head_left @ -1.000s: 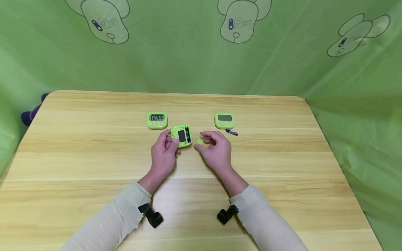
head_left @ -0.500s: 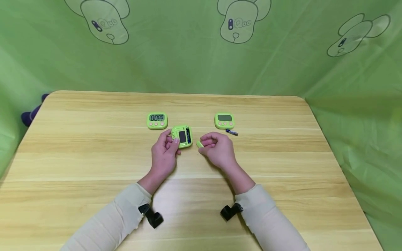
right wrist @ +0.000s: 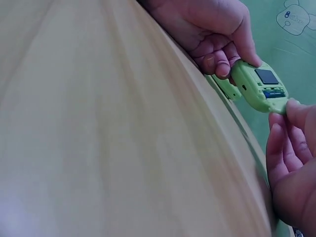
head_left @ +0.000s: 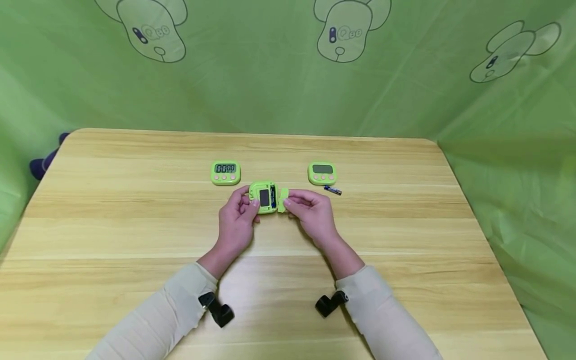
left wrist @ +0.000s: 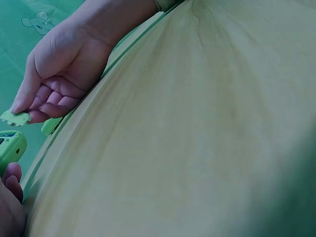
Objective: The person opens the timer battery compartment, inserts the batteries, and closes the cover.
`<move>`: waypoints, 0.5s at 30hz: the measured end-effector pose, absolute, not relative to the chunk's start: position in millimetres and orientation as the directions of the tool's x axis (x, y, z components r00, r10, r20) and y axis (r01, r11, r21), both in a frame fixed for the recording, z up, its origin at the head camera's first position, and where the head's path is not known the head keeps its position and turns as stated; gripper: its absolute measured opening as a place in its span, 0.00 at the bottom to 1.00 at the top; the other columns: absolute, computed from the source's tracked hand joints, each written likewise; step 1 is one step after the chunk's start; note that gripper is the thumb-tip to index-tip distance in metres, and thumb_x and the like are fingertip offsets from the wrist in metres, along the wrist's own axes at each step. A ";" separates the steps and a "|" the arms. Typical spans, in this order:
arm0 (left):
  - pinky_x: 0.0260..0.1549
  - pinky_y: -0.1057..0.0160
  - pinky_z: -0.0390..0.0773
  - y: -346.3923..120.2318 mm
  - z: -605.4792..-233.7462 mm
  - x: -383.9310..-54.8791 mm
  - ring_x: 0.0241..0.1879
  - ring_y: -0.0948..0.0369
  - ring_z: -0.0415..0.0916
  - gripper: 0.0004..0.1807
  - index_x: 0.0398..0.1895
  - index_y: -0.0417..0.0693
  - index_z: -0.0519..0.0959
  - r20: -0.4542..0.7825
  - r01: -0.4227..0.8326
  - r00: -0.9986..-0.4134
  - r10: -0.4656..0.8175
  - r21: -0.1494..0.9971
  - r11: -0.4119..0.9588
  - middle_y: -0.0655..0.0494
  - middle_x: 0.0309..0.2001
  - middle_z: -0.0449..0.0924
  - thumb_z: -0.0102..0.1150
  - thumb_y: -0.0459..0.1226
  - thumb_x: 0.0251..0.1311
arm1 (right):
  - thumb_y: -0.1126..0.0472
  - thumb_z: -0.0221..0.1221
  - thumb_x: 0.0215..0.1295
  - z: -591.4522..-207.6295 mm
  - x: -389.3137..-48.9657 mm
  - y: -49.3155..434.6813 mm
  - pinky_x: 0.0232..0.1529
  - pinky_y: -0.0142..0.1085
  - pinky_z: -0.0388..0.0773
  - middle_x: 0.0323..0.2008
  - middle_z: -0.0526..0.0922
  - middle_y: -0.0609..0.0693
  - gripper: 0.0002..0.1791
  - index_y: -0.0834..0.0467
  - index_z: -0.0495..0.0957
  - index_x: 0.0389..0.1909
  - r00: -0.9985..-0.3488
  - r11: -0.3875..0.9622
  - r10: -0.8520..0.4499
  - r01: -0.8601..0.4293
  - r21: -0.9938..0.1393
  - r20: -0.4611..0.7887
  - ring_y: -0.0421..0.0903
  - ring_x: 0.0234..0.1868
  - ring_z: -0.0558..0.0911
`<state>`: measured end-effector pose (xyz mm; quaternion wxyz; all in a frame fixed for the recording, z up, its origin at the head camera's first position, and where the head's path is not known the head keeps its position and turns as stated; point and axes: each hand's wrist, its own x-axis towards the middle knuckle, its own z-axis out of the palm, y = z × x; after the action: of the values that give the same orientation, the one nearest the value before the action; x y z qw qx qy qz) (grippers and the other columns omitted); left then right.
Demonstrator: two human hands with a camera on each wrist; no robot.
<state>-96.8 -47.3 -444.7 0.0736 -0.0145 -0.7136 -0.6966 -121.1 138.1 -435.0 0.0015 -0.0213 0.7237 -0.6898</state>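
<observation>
My left hand [head_left: 237,217] grips a green digital timer [head_left: 263,197] by its left side, back facing up, thumb on top. A dark square sits on that back, and beside it the battery slot stands uncovered with a dark battery [right wrist: 274,93] lying inside. Between thumb and fingers my right hand [head_left: 315,215] pinches a small green battery cover [head_left: 282,200], held right at the timer's slot side. The left wrist view shows small tabs along the edge of the cover [left wrist: 16,118].
Behind the hands, a green timer [head_left: 225,173] showing zeros lies face up on the wooden table [head_left: 135,225]. Farther right lies another timer [head_left: 322,173] with a blank screen, a loose battery [head_left: 332,190] just in front of it. A green curtain [head_left: 252,90] hangs behind the table.
The right hand has turned the battery cover flat and brought it left, up against the timer. The left hand has shifted the timer slightly right.
</observation>
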 end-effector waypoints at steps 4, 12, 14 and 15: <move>0.26 0.60 0.80 -46.8 -422.0 -88.4 0.29 0.36 0.76 0.20 0.63 0.30 0.71 0.097 0.096 -0.994 -0.053 0.995 0.018 0.44 0.32 0.74 0.54 0.25 0.69 | 0.75 0.68 0.58 -436.0 -122.2 133.9 0.32 0.40 0.87 0.35 0.86 0.60 0.14 0.70 0.83 0.46 -0.998 0.034 -0.052 -0.025 -0.999 0.023 0.44 0.29 0.85; 0.25 0.63 0.80 -47.0 -411.3 -85.7 0.27 0.35 0.74 0.19 0.61 0.26 0.71 0.102 0.101 -0.994 -0.042 0.994 0.032 0.45 0.30 0.73 0.53 0.23 0.68 | 0.73 0.70 0.56 -438.3 -125.1 129.0 0.29 0.37 0.87 0.31 0.85 0.59 0.12 0.69 0.85 0.42 -0.995 0.039 -0.040 -0.096 -0.995 0.095 0.44 0.26 0.83; 0.24 0.63 0.80 -47.0 -411.5 -85.9 0.27 0.35 0.74 0.19 0.61 0.26 0.71 0.097 0.095 -0.995 -0.039 0.995 0.034 0.44 0.30 0.73 0.53 0.23 0.68 | 0.73 0.70 0.57 -437.3 -125.8 128.3 0.29 0.37 0.87 0.33 0.85 0.59 0.13 0.68 0.84 0.44 -0.996 0.030 -0.047 -0.074 -0.997 0.072 0.45 0.26 0.84; 0.24 0.63 0.79 -46.8 -411.6 -86.1 0.27 0.35 0.74 0.19 0.61 0.26 0.71 0.094 0.093 -0.995 -0.038 0.995 0.036 0.43 0.30 0.73 0.53 0.23 0.68 | 0.72 0.70 0.57 -436.6 -126.3 128.1 0.29 0.38 0.87 0.34 0.85 0.59 0.14 0.68 0.84 0.45 -0.997 0.026 -0.056 -0.055 -0.998 0.053 0.46 0.26 0.84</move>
<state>-86.1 -46.8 -411.6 0.0471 -0.0189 -0.7181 -0.6941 -126.3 128.1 -436.6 0.0004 -0.0385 0.7163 -0.6968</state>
